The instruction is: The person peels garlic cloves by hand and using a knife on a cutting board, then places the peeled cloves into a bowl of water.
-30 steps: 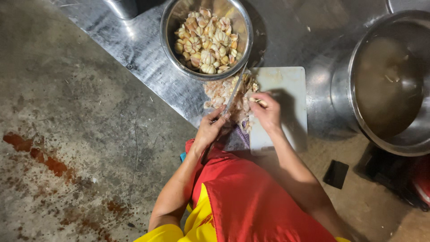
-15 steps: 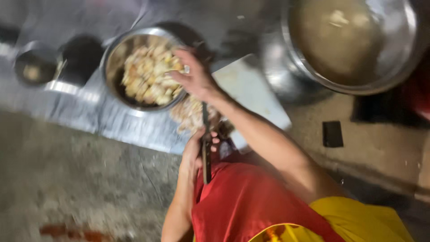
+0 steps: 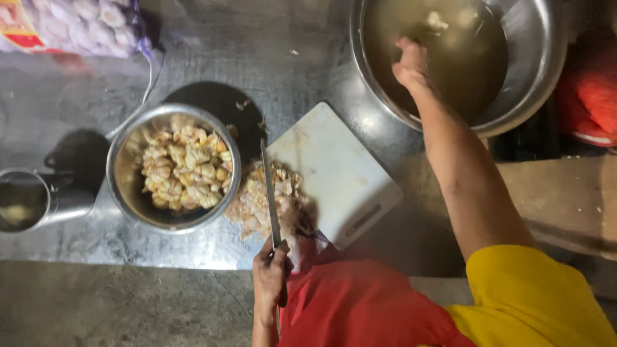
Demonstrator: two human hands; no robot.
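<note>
Steel bench (image 3: 308, 77): left hand (image 3: 270, 273) gripping knife (image 3: 270, 193) over garlic scraps; right hand (image 3: 411, 64) in water basin (image 3: 540, 58), fingers hidden — can't tell.

We see one package: a mesh bag (image 3: 77, 22) at the upper left of the frame. It is purplish netting with a red-and-yellow label, bulging with pale round bulbs.

- The person wore a yellow short-sleeved top (image 3: 540, 302), its sleeve ending above the elbow of the right arm.
- A red cloth, apron-like (image 3: 360, 308), covered the lap and front, lying in soft folds.
- Both forearms were bare, with no watch, bracelet or glove.
- The left hand (image 3: 270, 273) and right hand (image 3: 411, 64) showed no rings.
</note>
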